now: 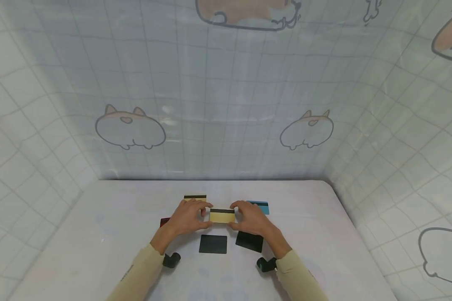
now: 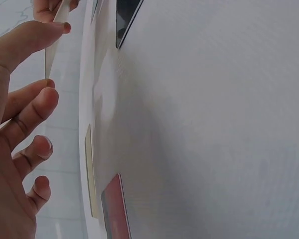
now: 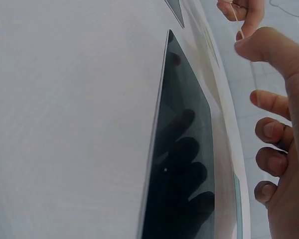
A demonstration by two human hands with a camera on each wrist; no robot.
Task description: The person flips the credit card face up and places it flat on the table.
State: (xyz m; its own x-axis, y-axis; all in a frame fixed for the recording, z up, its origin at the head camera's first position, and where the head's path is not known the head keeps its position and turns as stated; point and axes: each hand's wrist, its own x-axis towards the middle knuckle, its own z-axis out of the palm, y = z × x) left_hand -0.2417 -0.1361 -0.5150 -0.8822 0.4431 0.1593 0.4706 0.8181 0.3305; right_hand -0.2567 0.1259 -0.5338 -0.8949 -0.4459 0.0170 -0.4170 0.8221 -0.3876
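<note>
Centrally, left grip [image 1: 188, 217] and right grip [image 1: 250, 217] part-open, holding yellow card [image 1: 222, 216], white tabletop [image 1: 305, 225], gridded walls [image 1: 218, 104]

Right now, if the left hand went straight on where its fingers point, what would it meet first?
The left hand would first meet the yellow card it pinches; beyond that, probably the right hand at the card's opposite end, though depth is hard to judge.
</note>
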